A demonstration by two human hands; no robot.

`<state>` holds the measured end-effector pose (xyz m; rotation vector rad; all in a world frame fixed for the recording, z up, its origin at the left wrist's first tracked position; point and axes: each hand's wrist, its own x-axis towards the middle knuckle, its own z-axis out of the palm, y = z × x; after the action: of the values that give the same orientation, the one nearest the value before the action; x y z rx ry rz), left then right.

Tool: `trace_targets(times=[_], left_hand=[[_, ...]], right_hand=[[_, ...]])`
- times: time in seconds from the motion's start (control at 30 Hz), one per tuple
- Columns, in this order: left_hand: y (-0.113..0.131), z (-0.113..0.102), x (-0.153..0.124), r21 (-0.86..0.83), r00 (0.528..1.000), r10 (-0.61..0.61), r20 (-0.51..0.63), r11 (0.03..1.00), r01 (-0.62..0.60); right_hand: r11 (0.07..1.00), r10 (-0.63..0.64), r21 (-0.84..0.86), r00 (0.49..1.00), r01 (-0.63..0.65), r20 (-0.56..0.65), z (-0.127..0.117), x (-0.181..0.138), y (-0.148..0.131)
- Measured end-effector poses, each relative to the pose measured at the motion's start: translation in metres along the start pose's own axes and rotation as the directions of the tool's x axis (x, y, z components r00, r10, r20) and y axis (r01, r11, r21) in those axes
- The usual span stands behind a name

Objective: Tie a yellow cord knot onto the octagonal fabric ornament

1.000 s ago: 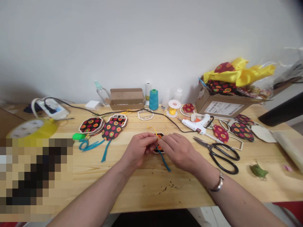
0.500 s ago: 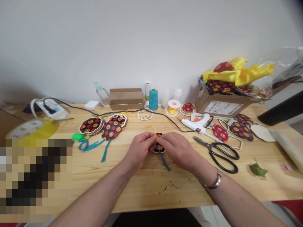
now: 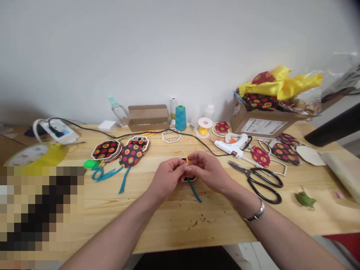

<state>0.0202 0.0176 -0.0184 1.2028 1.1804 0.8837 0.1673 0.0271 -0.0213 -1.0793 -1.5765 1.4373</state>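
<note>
My left hand (image 3: 168, 175) and my right hand (image 3: 210, 170) meet at the middle of the table, with thumbs and fingertips pinched together. Thin yellow cord (image 3: 181, 151) comes out between the fingertips and loops up beyond them. Under the fingers lies a small dark patterned pendant (image 3: 191, 179) with a pale wooden edge, mostly covered by both hands. From its near side a teal tassel (image 3: 195, 191) trails towards me on the wood. The exact grip of the fingers on the cord is partly hidden.
Black-handled scissors (image 3: 263, 183) and a white glue gun (image 3: 231, 145) lie to the right, its black cable (image 3: 135, 134) crossing behind. Patterned panels (image 3: 106, 150) are stacked left. A teal thread cone (image 3: 180, 118), yellow cord spool (image 3: 204, 128) and full carton (image 3: 261, 123) stand at the back.
My right hand has turned, its fingers curling in to meet the left fingertips over the pendant. The pendant is now more covered. The whole view has shifted slightly.
</note>
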Motion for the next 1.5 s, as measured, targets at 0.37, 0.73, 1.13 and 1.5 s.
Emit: trace_targets(times=[0.37, 0.73, 1.13, 1.5], left_hand=[[0.002, 0.0, 0.0, 0.074, 1.0, 0.021, 0.007, 0.997, -0.021], [0.001, 0.002, -0.004, 0.141, 0.991, 0.002, 0.137, 0.99, -0.021], [0.002, 0.001, -0.002, 0.042, 0.996, 0.077, 0.049, 0.996, -0.079], [0.0, -0.001, 0.0, -0.031, 0.997, 0.074, 0.023, 0.997, -0.073]], right_hand=[[0.974, 0.118, 0.189, 0.992, -0.122, 0.032, -0.008, 0.005, -0.005], [0.957, 0.123, 0.257, 0.99, -0.136, 0.069, -0.014, 0.005, -0.001], [0.985, 0.113, 0.143, 0.991, -0.101, -0.077, -0.011, 0.006, -0.005], [0.991, 0.115, -0.089, 0.98, -0.102, 0.161, -0.013, -0.002, -0.016]])
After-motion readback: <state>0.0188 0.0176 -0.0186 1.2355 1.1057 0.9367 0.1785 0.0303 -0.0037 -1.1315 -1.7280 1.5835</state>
